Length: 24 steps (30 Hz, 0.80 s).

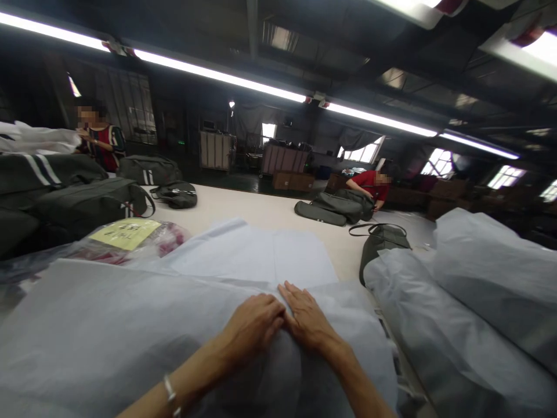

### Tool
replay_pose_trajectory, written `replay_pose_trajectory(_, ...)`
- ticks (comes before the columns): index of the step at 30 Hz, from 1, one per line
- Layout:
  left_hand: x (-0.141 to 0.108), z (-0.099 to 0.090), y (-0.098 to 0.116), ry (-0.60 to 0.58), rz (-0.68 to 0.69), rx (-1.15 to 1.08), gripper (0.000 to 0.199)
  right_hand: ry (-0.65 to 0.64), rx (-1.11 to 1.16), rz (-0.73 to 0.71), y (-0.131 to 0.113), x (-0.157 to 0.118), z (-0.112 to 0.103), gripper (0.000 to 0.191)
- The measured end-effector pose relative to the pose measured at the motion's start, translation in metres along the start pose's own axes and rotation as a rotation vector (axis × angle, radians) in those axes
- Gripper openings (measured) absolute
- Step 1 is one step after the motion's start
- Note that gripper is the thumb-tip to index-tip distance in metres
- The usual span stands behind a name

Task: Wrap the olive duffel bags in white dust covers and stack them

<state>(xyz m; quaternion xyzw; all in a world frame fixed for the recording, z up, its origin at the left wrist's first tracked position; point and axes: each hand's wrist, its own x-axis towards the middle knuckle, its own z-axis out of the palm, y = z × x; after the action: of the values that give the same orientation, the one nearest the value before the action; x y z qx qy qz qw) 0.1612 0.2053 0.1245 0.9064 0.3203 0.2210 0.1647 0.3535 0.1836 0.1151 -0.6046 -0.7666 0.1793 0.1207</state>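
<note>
White tissue-like sheets [122, 313] spread across the table in front of me, with something dark showing faintly through them. My left hand [256, 319], below a silver bracelet on the wrist, rests on the sheets with its fingers curled together; whether it pinches the sheet is hidden. Touching it on the right, my right hand [307, 313] lies flat on the sheets, fingers stretched forward. Beyond both hands, a smoother white sheet [261, 255] extends over the table.
Dark green bags [87, 203] are piled at the left, beside a plastic-wrapped bundle with a yellow note [126, 232]. Bags under white sheets [470, 325] stand at the right. Across the table [235, 203], a person in red [369, 183] handles dark bags; another person [102, 139] is at far left.
</note>
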Motion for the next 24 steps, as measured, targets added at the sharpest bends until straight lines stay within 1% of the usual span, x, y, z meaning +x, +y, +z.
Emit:
replay_pose_trajectory(1, -0.005, 0.009, 0.000, -0.027, 0.009, 0.018, 0.028, -0.015, 0.030, 0.001, 0.003, 0.001, -0.002, 0.062)
replay_pose_trajectory(3, -0.012, 0.024, -0.003, -0.015, 0.005, 0.057, 0.047, -0.036, 0.137, 0.008, 0.008, 0.003, -0.007, 0.063)
replay_pose_trajectory(4, -0.013, 0.030, -0.006, -0.003, 0.003, 0.074, 0.051, -0.011, 0.195, 0.011, 0.010, 0.003, -0.011, 0.065)
replay_pose_trajectory(6, -0.012, 0.035, -0.009, 0.004, 0.006, 0.105, 0.049, 0.132, 0.259, -0.004, 0.010, 0.000, -0.018, 0.063)
replay_pose_trajectory(8, -0.009, 0.035, -0.009, 0.006, 0.019, 0.118, 0.045, 0.282, 0.251, -0.069, 0.004, -0.006, -0.023, 0.050)
replay_pose_trajectory(9, -0.008, 0.034, -0.009, 0.012, 0.023, 0.114, 0.043, 0.304, 0.241, -0.113, -0.001, -0.009, -0.023, 0.042)
replay_pose_trajectory(10, -0.008, 0.033, -0.008, 0.022, 0.025, 0.104, 0.042, 0.284, 0.236, -0.155, -0.006, -0.012, -0.022, 0.036)
replay_pose_trajectory(12, -0.008, 0.033, -0.008, 0.043, 0.023, 0.080, 0.043, 0.201, 0.223, -0.213, -0.012, -0.017, -0.018, 0.034)
replay_pose_trajectory(14, -0.010, 0.036, -0.009, 0.063, 0.014, 0.074, 0.046, 0.163, 0.169, -0.222, -0.013, -0.016, -0.011, 0.037)
replay_pose_trajectory(16, -0.012, 0.040, -0.011, 0.074, 0.009, 0.091, 0.049, 0.144, 0.106, -0.199, -0.008, -0.011, -0.007, 0.039)
replay_pose_trajectory(19, -0.013, 0.044, -0.014, 0.065, 0.006, 0.132, 0.048, 0.060, 0.051, -0.122, 0.006, 0.000, -0.007, 0.044)
replay_pose_trajectory(21, -0.012, 0.044, -0.015, 0.044, 0.002, 0.168, 0.047, -0.001, 0.033, -0.031, 0.016, 0.008, -0.010, 0.048)
replay_pose_trajectory(22, -0.012, 0.044, -0.015, 0.040, -0.003, 0.190, 0.047, -0.013, 0.024, 0.027, 0.019, 0.010, -0.012, 0.050)
replay_pose_trajectory(24, -0.011, 0.044, -0.015, 0.047, -0.013, 0.228, 0.046, 0.022, 0.015, 0.129, 0.024, 0.013, -0.015, 0.053)
